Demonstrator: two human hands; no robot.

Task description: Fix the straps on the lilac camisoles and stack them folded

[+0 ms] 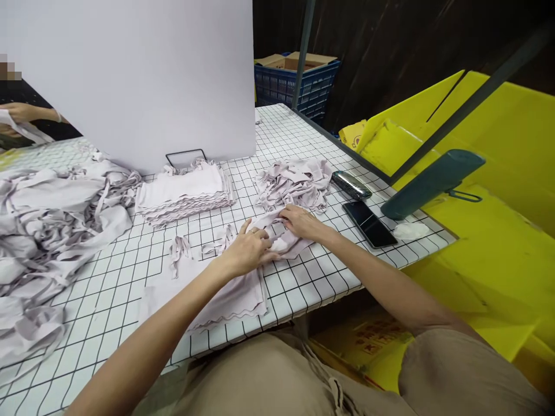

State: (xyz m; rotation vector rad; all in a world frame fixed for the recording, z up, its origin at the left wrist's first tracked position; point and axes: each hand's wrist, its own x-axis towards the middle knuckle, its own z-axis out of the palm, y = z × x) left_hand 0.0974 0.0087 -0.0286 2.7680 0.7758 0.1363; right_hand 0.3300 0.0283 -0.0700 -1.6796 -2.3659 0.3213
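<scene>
Cloth (299,249) lies on the table (332,276); the right hand (300,222) pinches it at 12 o'clock, the left hand (248,249) touches its 9 o'clock side, grip unclear. From it, a stack (184,188) sits toward 10 o'clock.

No text can be read for certain: the reddish print (373,341) on the yellow plastic (392,365) under the table (299,289) and the marks on the yellow wrapper (352,135) behind are too blurred.
</scene>
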